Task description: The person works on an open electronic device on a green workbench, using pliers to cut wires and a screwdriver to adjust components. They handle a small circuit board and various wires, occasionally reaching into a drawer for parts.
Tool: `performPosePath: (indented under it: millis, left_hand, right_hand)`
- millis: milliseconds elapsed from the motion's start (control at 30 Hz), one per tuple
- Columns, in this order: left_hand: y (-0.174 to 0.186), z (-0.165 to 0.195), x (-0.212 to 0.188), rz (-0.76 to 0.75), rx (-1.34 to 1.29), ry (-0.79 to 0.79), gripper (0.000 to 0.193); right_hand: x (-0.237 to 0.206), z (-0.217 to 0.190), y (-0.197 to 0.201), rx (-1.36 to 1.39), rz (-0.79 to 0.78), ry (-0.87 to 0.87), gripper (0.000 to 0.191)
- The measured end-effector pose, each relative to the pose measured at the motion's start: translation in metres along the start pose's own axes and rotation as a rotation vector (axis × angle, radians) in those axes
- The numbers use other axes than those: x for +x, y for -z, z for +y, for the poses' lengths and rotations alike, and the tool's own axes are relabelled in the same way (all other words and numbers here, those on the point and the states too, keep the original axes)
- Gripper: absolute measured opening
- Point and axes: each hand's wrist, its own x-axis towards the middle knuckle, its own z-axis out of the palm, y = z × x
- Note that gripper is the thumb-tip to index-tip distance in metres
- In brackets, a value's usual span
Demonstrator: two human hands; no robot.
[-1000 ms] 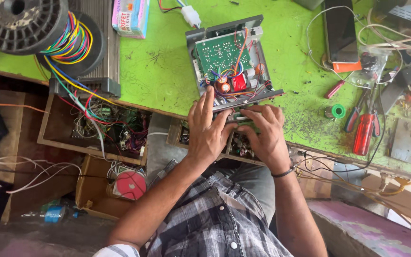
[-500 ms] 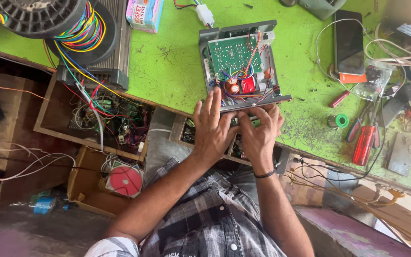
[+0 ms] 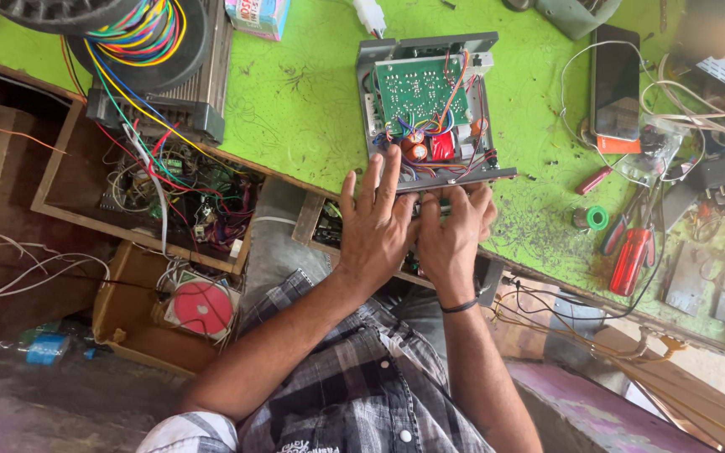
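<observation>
A bright green desk (image 3: 295, 109), scratched and speckled, fills the upper view in daylight. Open wooden drawers (image 3: 69, 180) hang below its edge, above a dusty grey floor (image 3: 60, 407).

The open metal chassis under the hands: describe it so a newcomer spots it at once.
On the green workbench, look at the near edge, just beyond both hands. The open grey metal chassis sits there, left hand on its front. Unlike neighbouring gear, it exposes a green circuit board.
</observation>
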Motion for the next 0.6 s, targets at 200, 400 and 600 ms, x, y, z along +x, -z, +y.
performPosePath:
  millis: [200,400,600]
  left_hand:
    - [0.009,-0.011,0.008,-0.009,-0.132,-0.049,0.036]
    - [0.025,-0.031,0.013,-0.005,-0.190,-0.021,0.035]
    - [0.029,-0.044,0.011,-0.035,-0.145,-0.055,0.037]
  right_hand:
    - [0.008,-0.006,0.018,-0.048,-0.082,-0.008,0.017]
    - [0.011,-0.020,0.014,-0.007,-0.133,0.098,0.020]
    - [0.005,-0.047,0.000,-0.087,-0.054,0.032,0.022]
